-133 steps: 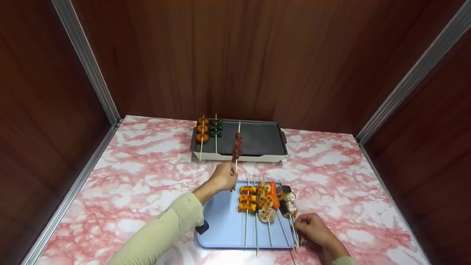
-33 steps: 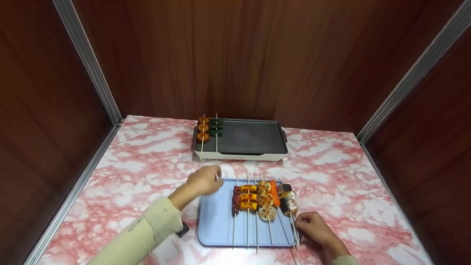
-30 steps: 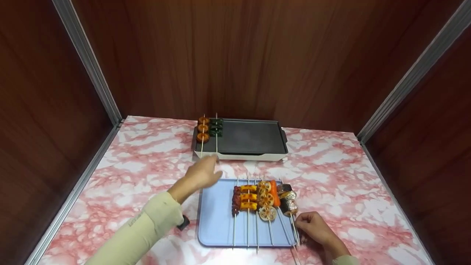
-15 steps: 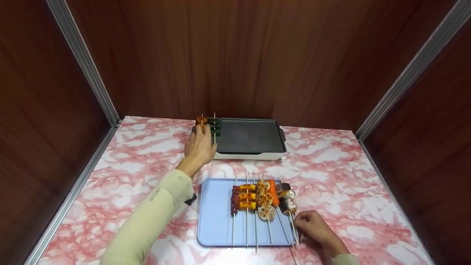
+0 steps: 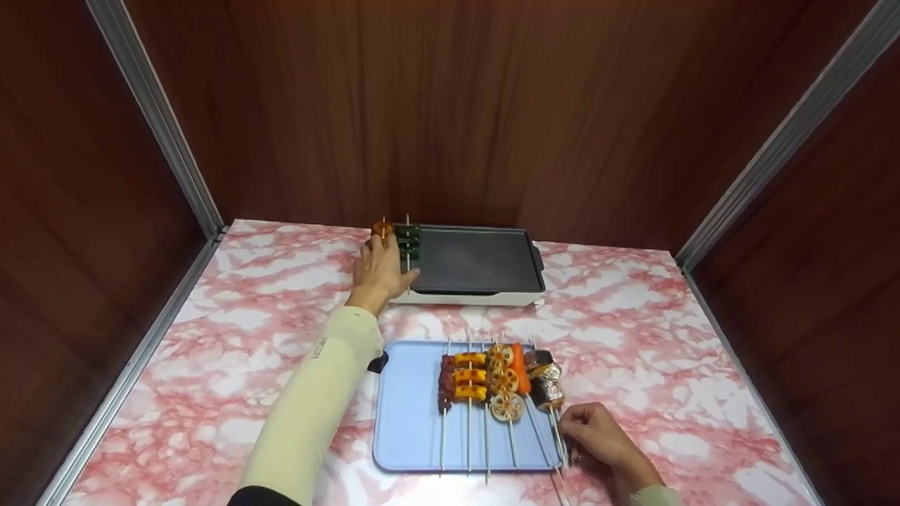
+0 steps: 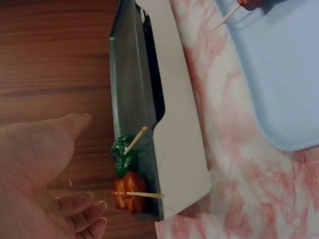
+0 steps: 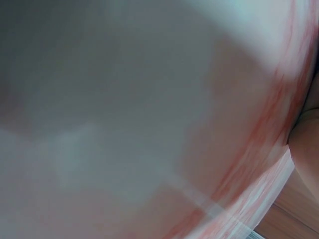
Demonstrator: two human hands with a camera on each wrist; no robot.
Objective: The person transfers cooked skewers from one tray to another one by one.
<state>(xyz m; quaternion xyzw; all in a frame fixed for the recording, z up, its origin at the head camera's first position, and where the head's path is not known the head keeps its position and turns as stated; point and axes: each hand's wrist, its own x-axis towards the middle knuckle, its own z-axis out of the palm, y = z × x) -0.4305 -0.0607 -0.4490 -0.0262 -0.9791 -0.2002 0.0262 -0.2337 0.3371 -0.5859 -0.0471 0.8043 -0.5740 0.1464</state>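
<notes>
My left hand [image 5: 378,270] hovers over the left end of the electric grill [image 5: 478,260], fingers reaching above a skewer of orange round pieces [image 5: 383,229]. In the left wrist view this hand [image 6: 35,169] is spread and holds nothing, apart from the orange skewer [image 6: 130,193]. Beside that lies a skewer of dark green pieces [image 6: 124,155]. My right hand [image 5: 598,434] rests on the table by the right edge of the blue tray [image 5: 408,429], fingers loosely curled, close to skewer sticks; I see nothing gripped. The right wrist view is mostly blurred.
On the tray lie a dark red meat skewer [image 5: 446,383], a yellow skewer [image 5: 470,376], lotus root slices [image 5: 506,406], a bright orange skewer [image 5: 519,369] and dark silvery chunks [image 5: 547,386]. Brown wood-look walls [image 5: 450,105] enclose the marbled table [image 5: 267,281].
The meat skewer, earlier held by my left hand over the grill, now lies on the tray. That hand let go and moved up to the grill's left end. My right hand stays put.
</notes>
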